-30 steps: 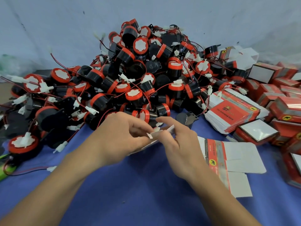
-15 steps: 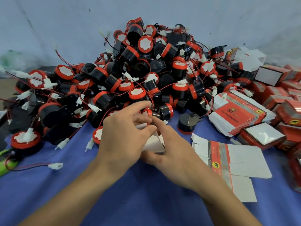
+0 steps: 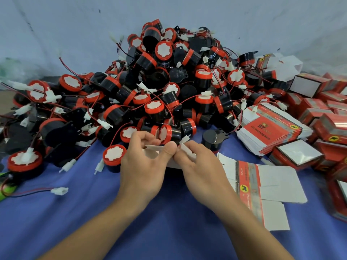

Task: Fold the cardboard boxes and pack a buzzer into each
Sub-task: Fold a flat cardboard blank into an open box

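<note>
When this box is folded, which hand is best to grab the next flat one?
Probably the right hand: the flat box lies on the cloth just to its right. The left hand would have to cross over. Both now pinch the half-folded box.

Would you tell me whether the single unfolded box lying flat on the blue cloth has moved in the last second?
No. The unfolded box lies where it did, just in front of the stack of flat boxes.
</note>
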